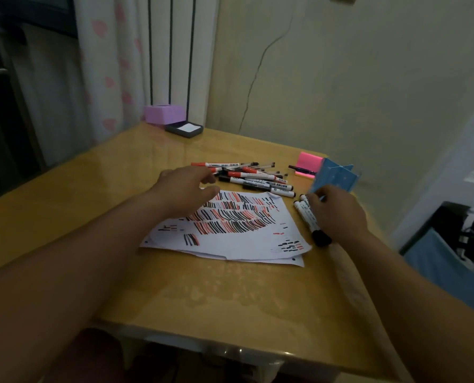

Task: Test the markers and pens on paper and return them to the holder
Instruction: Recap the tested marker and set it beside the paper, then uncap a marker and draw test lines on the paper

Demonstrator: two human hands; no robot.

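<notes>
Single wide-angle view from head height at the near edge of the desk [230, 294]. Looks forward and down across its top toward the wall [354, 84] behind it. Close enough to take in both forearms from the lower corners, with left hand [186, 189] and right hand [338, 214] at mid-frame.
</notes>
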